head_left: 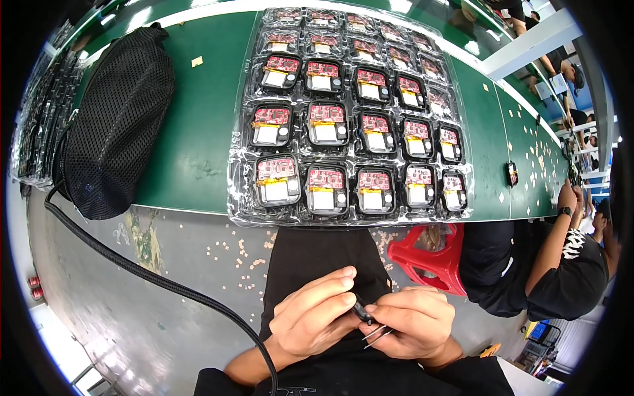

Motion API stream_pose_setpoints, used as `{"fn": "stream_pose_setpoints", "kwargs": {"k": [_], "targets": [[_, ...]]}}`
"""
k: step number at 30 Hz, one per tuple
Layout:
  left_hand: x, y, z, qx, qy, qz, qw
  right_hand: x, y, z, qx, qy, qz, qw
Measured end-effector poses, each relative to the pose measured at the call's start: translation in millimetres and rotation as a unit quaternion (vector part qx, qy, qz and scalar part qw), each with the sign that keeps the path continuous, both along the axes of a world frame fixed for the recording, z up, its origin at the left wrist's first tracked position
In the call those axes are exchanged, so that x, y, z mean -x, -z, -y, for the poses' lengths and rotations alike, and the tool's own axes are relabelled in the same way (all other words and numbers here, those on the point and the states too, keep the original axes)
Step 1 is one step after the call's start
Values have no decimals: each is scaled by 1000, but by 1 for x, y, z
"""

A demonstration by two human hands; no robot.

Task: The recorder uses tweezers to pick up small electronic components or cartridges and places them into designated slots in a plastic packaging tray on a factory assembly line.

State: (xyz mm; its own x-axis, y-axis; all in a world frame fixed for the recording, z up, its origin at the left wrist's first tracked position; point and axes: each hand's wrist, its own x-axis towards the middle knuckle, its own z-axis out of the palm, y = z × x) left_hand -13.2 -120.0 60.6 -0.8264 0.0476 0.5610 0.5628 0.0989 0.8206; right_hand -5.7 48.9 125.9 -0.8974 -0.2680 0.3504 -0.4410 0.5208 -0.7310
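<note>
Above my lap, my left hand (312, 317) is closed on a small black device housing (360, 310), seen nearly edge-on. What sits inside the housing is hidden. My right hand (411, 325) pinches at the housing's right end, and a thin pair of metal tweezers (375, 336) juts out from its fingers. Beyond my hands, a clear plastic tray (241, 214) lies on the green table (191, 158). Its front rows carry similar black housings (327, 190) with red circuit boards and silver batteries. Farther back, the boards look to be under clear plastic.
A black mesh bag (119, 125) lies on the table at the left, and a black braided cable (165, 280) curves toward me. Stacked clear trays (39, 125) stand far left. A red stool (432, 261) and a seated co-worker (561, 264) are at the right; a lone housing (512, 173) lies nearby.
</note>
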Motion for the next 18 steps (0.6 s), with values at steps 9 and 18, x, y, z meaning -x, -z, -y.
{"fn": "stream_pose_setpoints", "kwargs": {"k": [9,18], "targets": [[1,0,-2,-13,-5,-3,1000,0,-1,-1,1,0,4,1000],[0,-1,-3,-26,-2,4,1000,-1,-2,0,4,-2,5,1000]]}}
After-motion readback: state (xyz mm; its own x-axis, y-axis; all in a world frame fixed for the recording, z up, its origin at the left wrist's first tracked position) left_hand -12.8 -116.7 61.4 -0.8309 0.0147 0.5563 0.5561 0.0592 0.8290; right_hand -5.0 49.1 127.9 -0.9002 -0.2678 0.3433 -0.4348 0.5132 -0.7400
